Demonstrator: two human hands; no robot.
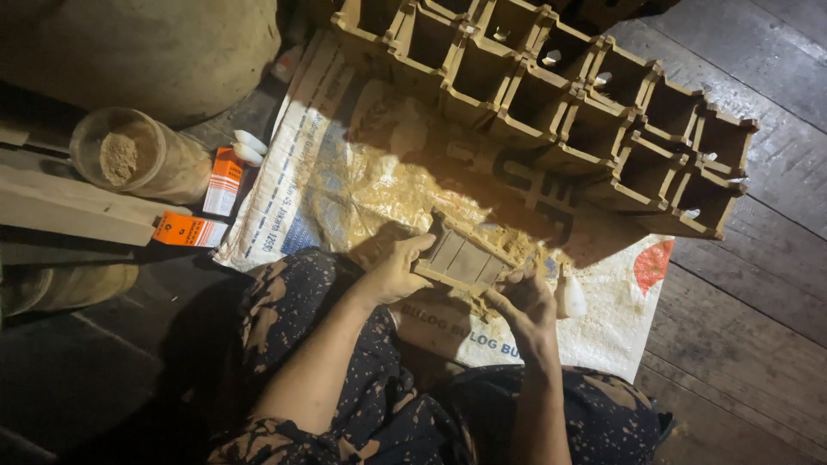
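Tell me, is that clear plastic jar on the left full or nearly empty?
Nearly empty. The plastic jar lies tipped with its open mouth toward the camera, and only a small clump of tan powder sits inside; no lid is on it.

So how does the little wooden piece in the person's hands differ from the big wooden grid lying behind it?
The small wooden frame is held up in both hands, left hand and right hand; the large grid rests on the woven sack. The frame shows one row of narrow slots, the grid many deep square cells. Both look like the same pale, dusty wood.
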